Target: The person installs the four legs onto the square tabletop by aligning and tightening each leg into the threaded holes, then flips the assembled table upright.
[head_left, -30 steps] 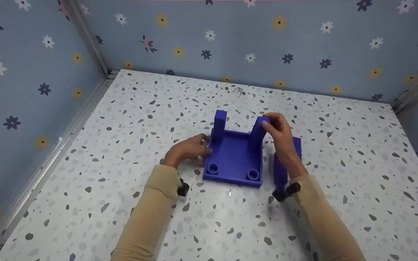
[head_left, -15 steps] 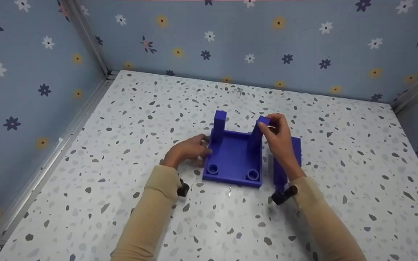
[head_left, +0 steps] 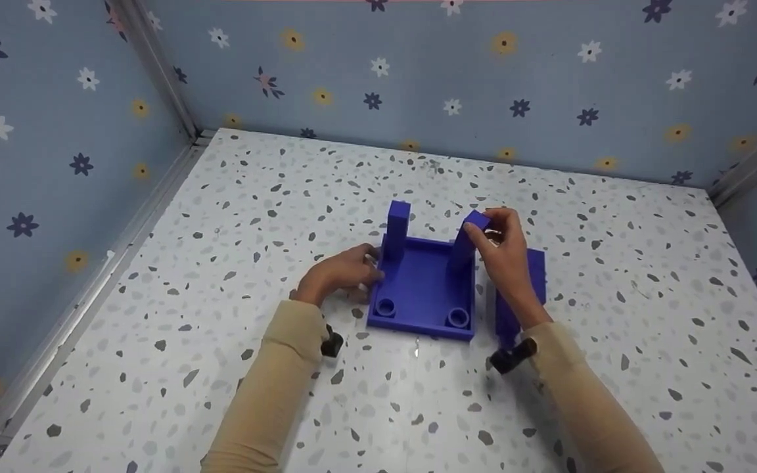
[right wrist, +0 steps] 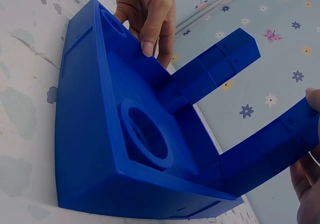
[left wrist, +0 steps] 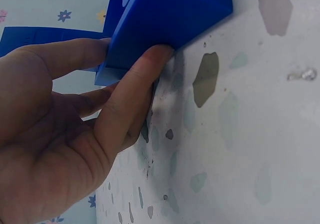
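Observation:
A blue square tabletop (head_left: pixel 423 282) with a raised rim lies upside down on the table. My left hand (head_left: pixel 342 268) holds its left side; in the right wrist view the thumb (right wrist: pixel 150 37) reaches over the rim. One square blue leg (head_left: pixel 397 230) stands upright in the far left corner. At the far right corner, a second leg (head_left: pixel 464 246) is pinched near its top between the thumb and fingers of my right hand (head_left: pixel 506 253), leaning slightly right. Round sockets show in the near corners, the left socket (head_left: pixel 386 306) and right socket (head_left: pixel 458 318). The held leg's lower joint is hidden.
More blue pieces (head_left: pixel 536 270) lie right of the tabletop, partly under my right forearm. The speckled white table (head_left: pixel 299 197) is bounded by a flowered back wall (head_left: pixel 418 72) and a left wall (head_left: pixel 43 171). Black wrist cameras hang below both cuffs.
The leg in my right hand has turned about its long axis, its top face now set cornerwise. My right thumb has shifted slightly left. The left hand and the tabletop have stayed put.

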Tool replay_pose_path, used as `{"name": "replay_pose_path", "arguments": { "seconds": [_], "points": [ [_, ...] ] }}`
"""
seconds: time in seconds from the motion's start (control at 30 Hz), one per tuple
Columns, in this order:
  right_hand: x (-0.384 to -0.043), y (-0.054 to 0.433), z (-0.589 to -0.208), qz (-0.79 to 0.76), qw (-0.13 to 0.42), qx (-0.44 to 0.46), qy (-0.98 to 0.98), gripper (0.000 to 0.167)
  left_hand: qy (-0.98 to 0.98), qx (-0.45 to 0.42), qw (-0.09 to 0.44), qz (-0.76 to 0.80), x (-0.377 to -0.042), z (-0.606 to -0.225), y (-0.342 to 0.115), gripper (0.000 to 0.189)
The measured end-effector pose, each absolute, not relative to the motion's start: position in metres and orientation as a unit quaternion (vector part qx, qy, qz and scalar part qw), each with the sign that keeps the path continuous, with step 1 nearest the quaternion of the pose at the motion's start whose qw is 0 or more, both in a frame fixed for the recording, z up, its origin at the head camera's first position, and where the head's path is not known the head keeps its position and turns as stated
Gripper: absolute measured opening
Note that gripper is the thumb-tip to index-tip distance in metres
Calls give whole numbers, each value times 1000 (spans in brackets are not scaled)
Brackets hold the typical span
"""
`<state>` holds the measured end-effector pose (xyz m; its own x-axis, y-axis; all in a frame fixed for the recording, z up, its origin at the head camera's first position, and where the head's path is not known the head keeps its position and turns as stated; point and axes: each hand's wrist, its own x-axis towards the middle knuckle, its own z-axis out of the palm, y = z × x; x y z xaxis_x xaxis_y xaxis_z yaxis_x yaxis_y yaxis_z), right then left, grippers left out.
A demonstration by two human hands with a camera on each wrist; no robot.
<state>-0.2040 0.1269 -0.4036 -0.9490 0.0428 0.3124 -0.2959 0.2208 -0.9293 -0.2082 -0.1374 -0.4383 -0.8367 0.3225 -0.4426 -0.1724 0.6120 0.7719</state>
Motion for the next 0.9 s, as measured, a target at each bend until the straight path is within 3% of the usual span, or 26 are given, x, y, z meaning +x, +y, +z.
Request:
{"name": "replay_pose_path", "arguments": {
  "seconds": [0.37,0.9],
  "points": [
    [-220,140,-426,677,106,105,-720,29,847,46,286,446,-209,-440,-138,50],
    [-228,140,-422,774,17,137,-618,35,854,47,287,432,-210,-439,-138,48]
  ]
}}
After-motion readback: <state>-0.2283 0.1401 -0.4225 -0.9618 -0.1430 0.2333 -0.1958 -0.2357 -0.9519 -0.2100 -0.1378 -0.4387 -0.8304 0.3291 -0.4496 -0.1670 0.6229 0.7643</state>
